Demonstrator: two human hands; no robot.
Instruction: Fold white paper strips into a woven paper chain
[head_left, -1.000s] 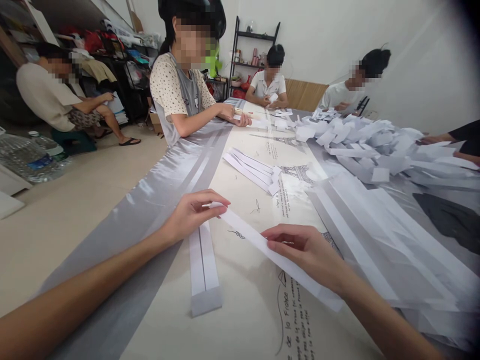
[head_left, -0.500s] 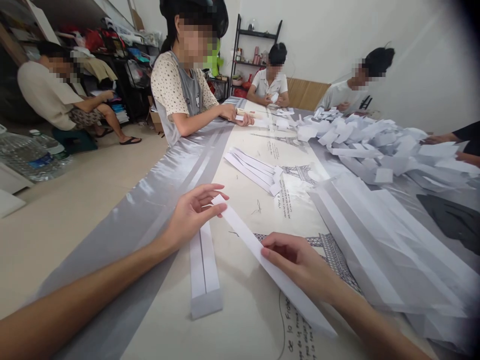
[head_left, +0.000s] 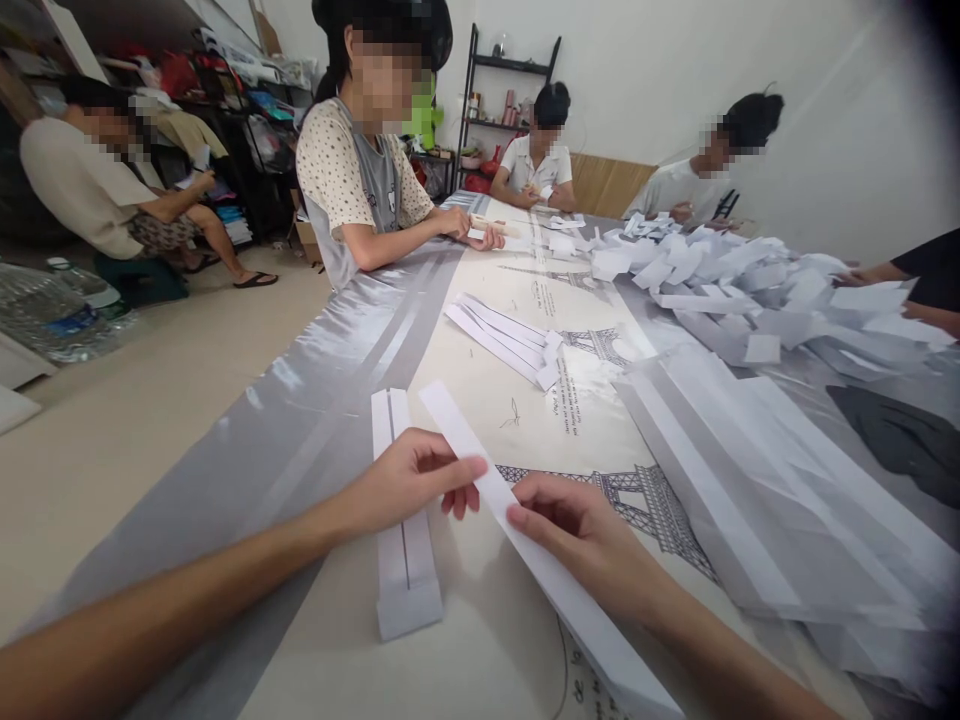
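A long white paper strip runs diagonally across the table in front of me. My left hand pinches it near its middle, thumb on top and fingers curled under. My right hand grips the same strip just to the right, fingers folded over its edge. Under my left hand lies a finished folded white strip with a centre seam, flat on the cream tablecloth.
A small stack of folded strips lies mid-table. A large pile of white paper sheets and strips fills the right side. Several people sit around the table's far end, handling paper. Water bottles stand on the floor at left.
My left hand slid down the strip from its far end toward my right hand, so both hands now meet near the middle. The strip's far end lies free.
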